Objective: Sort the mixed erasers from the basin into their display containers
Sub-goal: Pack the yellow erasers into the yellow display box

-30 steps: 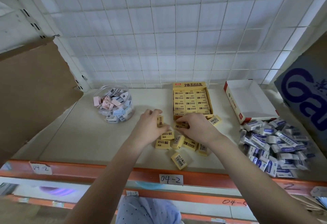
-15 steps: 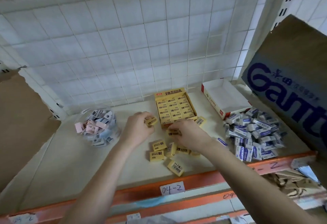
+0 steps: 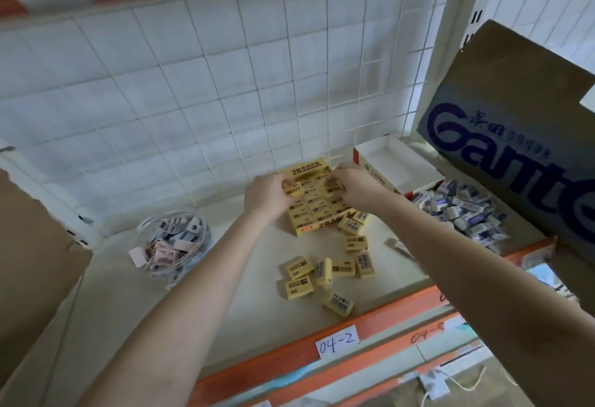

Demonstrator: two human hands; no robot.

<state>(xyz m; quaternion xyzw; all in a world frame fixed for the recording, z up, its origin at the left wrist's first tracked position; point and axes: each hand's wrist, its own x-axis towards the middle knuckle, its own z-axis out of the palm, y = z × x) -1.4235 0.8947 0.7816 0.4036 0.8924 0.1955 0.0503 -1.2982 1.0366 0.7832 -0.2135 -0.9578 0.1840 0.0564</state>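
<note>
The left hand (image 3: 265,195) pinches a yellow eraser (image 3: 293,190) and the right hand (image 3: 359,189) curls its fingers round a second yellow eraser (image 3: 331,187). Both are over the filled yellow display box (image 3: 322,221) at frame centre. Loose yellow erasers (image 3: 322,273) lie on the shelf (image 3: 257,278) just below. A clear jar (image 3: 174,242) sits at left, and a blue-and-white eraser pile (image 3: 463,210) sits at right beside an open white box (image 3: 399,162).

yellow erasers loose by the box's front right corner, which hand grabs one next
Right, probably: the right hand is over the yellow cardboard box's right side, nearest those loose yellow erasers; the left hand is at its left.
</note>
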